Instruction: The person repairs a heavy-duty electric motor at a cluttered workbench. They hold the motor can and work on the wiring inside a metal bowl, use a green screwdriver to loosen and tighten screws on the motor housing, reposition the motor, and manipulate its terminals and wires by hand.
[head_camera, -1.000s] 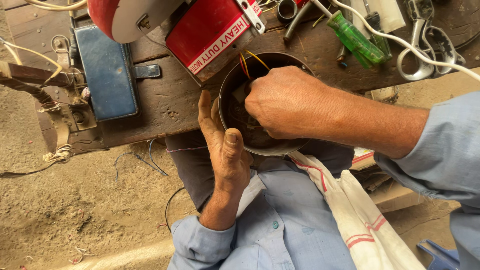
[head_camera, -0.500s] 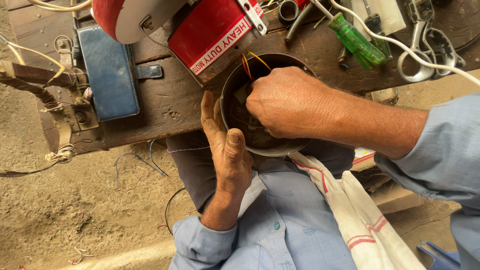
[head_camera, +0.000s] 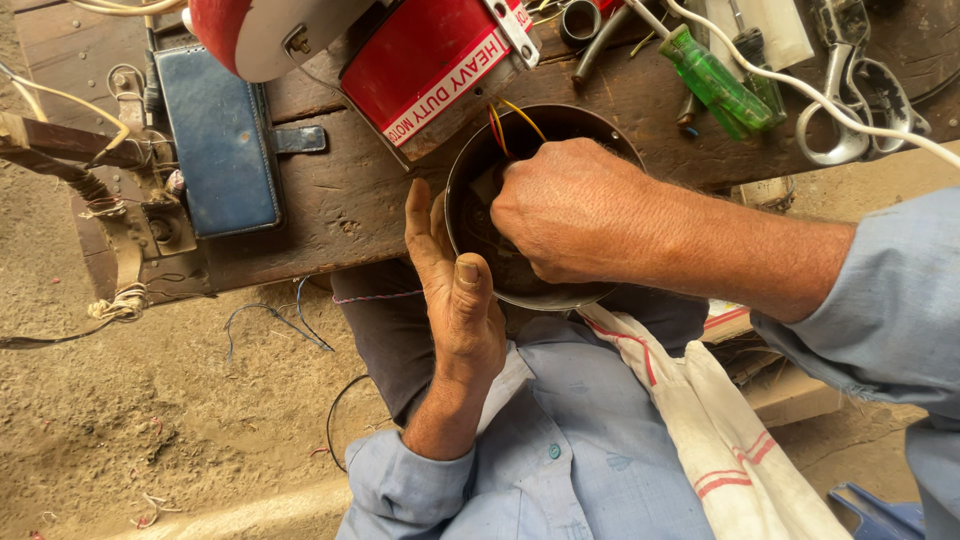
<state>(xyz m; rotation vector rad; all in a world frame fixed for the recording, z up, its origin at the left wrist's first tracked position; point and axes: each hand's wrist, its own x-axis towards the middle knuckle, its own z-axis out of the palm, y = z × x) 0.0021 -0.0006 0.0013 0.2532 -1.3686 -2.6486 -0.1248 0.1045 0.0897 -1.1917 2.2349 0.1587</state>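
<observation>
Single head cam, looking straight down, close in. Frame covers the wooden workbench (head_camera: 330, 200) edge, the lap and dirt floor (head_camera: 120, 430).

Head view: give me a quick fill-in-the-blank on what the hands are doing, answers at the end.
1. The right hand reaches down into the round dark ____ of the motor housing.
2. The left hand braces the housing rim with its ____ pointing up along the outside.
3. Red and ____ wires run into the housing.
4. A screwdriver with a ____ handle lies on the wooden bench.

Answers: opening; thumb; yellow; green
</observation>
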